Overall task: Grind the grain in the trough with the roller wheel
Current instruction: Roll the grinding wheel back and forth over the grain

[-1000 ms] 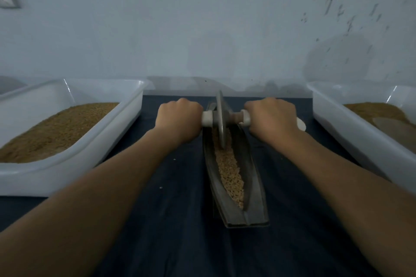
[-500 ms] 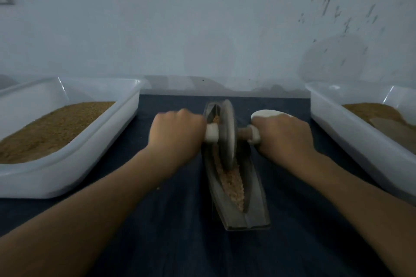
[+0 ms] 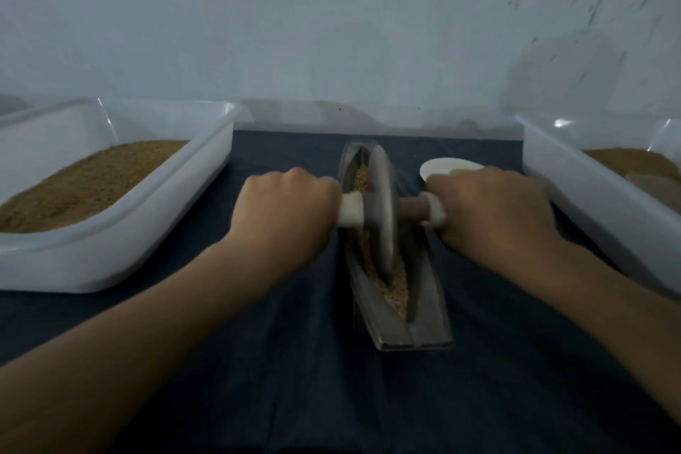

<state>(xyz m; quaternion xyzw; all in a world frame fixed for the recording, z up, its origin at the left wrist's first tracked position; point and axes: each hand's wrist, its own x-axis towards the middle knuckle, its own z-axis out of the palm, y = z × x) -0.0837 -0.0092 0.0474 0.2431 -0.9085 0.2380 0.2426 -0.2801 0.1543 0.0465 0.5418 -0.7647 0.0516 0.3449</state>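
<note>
Beside the white tub (image 3: 147, 232) of brown meal, the left hand (image 3: 283, 212) has its fingers curled round one end of the axle (image 3: 412, 209); the roller wheel (image 3: 381, 210) stands upright about midway along the metal trough (image 3: 423, 310), rim down in the grain (image 3: 396, 293), and the right hand (image 3: 495, 212) grips the other end. I'd say this is the grinding stroke itself, and the next roll wants even downward pressure from both sides to hold the groove. No readable writing anywhere.

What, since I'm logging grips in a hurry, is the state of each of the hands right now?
Left hand: closed, gripping the left handle of the roller wheel.
Right hand: closed, gripping the right handle.
</note>
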